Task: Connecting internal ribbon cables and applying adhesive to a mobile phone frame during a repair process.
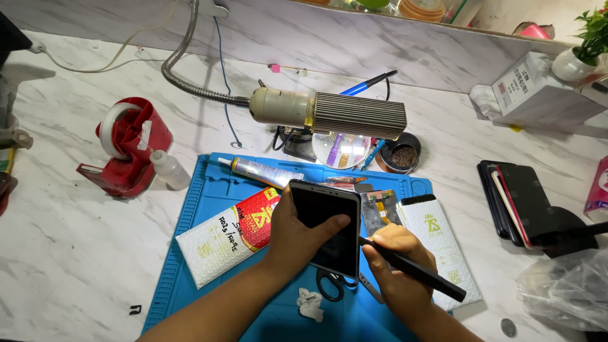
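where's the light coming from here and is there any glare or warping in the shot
Head view: the gooseneck lamp shines down on the blue mat; glare whitens the round dish beneath it; the phone in the left hand has a dark, glare-free screen; corners dim, and the shelf edge bows, wide-angle distortion.

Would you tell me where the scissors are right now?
In the head view, the scissors lie on the blue mat near its front edge, partly hidden under the phone between the left hand and right hand.
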